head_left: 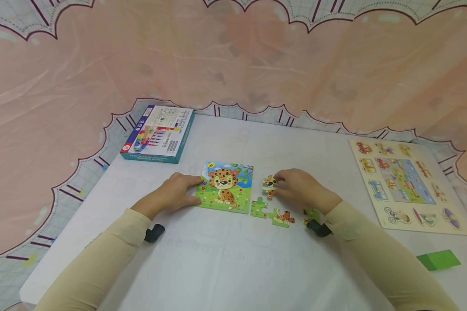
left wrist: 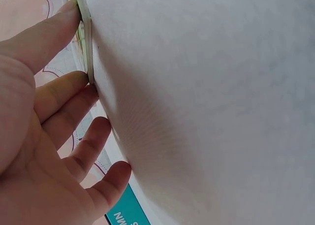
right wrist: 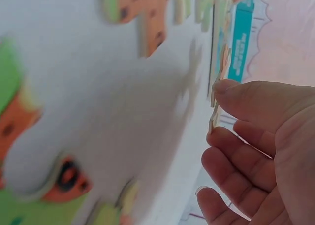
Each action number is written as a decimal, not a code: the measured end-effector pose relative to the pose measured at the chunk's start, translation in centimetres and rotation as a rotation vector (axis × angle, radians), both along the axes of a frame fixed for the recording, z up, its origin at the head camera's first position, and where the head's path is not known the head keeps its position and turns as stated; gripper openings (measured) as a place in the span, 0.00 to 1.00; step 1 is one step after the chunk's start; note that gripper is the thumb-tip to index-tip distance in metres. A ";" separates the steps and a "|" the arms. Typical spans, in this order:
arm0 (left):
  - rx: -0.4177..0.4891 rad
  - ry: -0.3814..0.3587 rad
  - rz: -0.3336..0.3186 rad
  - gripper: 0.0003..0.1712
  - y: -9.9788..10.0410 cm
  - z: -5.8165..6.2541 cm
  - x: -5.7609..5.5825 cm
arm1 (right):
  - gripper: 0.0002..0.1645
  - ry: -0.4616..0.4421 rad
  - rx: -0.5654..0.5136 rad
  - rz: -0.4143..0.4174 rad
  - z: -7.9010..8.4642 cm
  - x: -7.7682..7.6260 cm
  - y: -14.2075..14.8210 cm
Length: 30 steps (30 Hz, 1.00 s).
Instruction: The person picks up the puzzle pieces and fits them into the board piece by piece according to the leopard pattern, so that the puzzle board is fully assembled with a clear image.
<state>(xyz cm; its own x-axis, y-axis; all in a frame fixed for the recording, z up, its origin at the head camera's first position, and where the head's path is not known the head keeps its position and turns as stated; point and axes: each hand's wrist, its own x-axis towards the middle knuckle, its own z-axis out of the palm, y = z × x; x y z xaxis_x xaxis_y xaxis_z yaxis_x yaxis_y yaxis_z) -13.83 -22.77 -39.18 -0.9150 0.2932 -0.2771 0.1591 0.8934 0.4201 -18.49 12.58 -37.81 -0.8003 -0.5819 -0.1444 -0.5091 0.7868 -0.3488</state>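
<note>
A square board (head_left: pixel 226 190) printed with a cartoon leopard on grass lies flat in the middle of the table. My left hand (head_left: pixel 175 191) rests at its left side, thumb and fingertips touching the edge (left wrist: pixel 89 52). To the right of the board, my right hand (head_left: pixel 301 186) pinches a jigsaw piece (head_left: pixel 270 185) with part of a leopard face, held between thumb and index finger. Below that hand lie a green jigsaw piece (head_left: pixel 259 208) and one with spotted paws (head_left: pixel 282 217). Another piece (head_left: pixel 311 214) is partly hidden by the right wrist's black camera.
A puzzle box (head_left: pixel 158 134) sits at the back left. At the right lies a large picture board (head_left: pixel 410 186) of vehicles and toys, with a green block (head_left: pixel 439 260) in front of it. Patterned cloth (head_left: pixel 233 65) hangs behind the white table (head_left: pixel 225 268).
</note>
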 end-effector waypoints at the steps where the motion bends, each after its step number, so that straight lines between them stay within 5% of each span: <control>1: 0.000 0.001 0.000 0.39 0.0 0.0 0.0 | 0.24 0.005 -0.004 0.012 0.1 0.0 -0.2; 11: 0.004 -0.002 0.000 0.39 0.0 0.0 0.0 | 0.21 0.046 -0.062 0.111 0.3 -0.2 -2.2; 30: 0.014 0.008 -0.007 0.39 -0.1 0.1 0.1 | 0.26 0.042 -0.104 0.147 -0.2 -0.8 -5.6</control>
<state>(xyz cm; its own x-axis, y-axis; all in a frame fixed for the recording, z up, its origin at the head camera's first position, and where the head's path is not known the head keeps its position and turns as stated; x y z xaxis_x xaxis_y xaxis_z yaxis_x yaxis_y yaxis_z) -13.71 -22.83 -39.03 -0.9152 0.3032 -0.2655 0.1685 0.8863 0.4313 -19.32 6.99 -37.98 -0.7099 -0.7028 -0.0457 -0.6314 0.6638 -0.4009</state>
